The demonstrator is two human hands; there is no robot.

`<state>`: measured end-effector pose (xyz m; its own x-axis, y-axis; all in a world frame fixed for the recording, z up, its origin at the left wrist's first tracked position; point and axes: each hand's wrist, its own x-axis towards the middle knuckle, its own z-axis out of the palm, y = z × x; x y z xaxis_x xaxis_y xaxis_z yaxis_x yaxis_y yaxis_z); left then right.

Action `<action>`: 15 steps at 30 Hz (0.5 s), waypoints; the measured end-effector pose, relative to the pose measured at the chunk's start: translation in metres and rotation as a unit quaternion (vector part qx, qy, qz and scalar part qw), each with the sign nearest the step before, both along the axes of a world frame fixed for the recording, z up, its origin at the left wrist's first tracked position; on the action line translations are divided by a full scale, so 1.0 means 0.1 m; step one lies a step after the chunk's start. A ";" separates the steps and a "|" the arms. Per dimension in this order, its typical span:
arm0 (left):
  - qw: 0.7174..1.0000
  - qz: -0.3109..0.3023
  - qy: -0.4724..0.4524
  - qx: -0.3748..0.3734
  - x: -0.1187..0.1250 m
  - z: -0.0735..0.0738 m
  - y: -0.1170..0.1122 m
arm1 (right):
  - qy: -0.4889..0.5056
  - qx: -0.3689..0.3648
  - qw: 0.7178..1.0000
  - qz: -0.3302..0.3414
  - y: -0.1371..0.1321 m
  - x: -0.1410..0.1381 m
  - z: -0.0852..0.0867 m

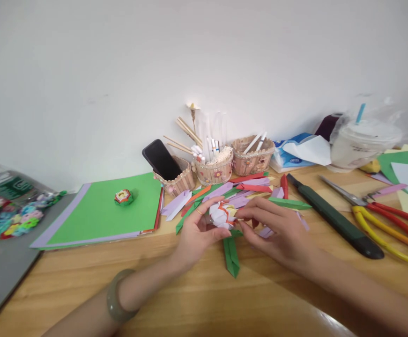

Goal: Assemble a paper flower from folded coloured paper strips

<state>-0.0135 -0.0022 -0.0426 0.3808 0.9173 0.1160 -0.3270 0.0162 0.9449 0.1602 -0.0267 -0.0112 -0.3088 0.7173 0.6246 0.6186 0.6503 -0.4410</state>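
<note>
My left hand (197, 230) and my right hand (277, 230) meet over the wooden table (204, 299), both pinched on a small folded paper flower (222, 214), white with orange edges. The left hand's fingers curl round its left side, the right hand's fingertips press its right side. Folded paper strips (239, 191) in purple, green and red lie scattered behind and under the hands. One green strip (231, 256) points toward me just below the flower. A finished red, green and yellow paper flower (123, 197) sits on a green paper sheet (101, 210) to the left.
Behind the strips stand a phone (160, 160) in a stick holder and two stick baskets (214, 168) with pens. On the right lie a dark utility knife (333, 216), scissors (382, 220), a tissue pack (295, 152) and a lidded cup (361, 142). A bag of coloured pieces (7, 210) sits far left.
</note>
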 end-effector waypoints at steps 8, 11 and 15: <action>1.000 -0.005 0.004 -0.009 0.00 0.00 0.00 | -0.015 0.008 1.000 -0.015 0.01 -0.01 -0.01; 1.000 0.003 0.011 -0.007 0.01 0.02 0.00 | -0.051 0.061 0.995 -0.057 0.01 -0.02 -0.04; 1.000 0.004 0.025 -0.004 0.01 0.03 0.00 | -0.073 0.092 0.991 -0.059 0.00 -0.03 -0.05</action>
